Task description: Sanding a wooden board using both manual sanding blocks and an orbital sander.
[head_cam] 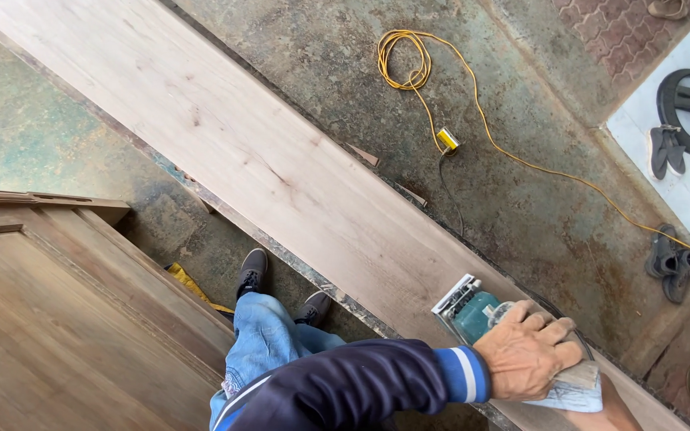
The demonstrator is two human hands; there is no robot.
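A long pale wooden plank (pixel 265 168) runs diagonally from the top left to the bottom right. On its lower right end sits a teal electric sander (pixel 469 307). My left hand (pixel 529 359), in a dark blue sleeve with white stripes, reaches across and presses down on top of the sander, fingers wrapped over its body. A strip of bare forearm (pixel 618 409) shows at the bottom right edge. My right hand is hidden behind the left hand and the sander's rear.
A yellow cable (pixel 409 60) lies coiled on the stained concrete floor and ends at a socket block (pixel 446 140). A brown wooden door panel (pixel 57 319) lies at the left. My legs in jeans (pixel 269 339) stand beside the plank. Sandals (pixel 668 255) lie at the right.
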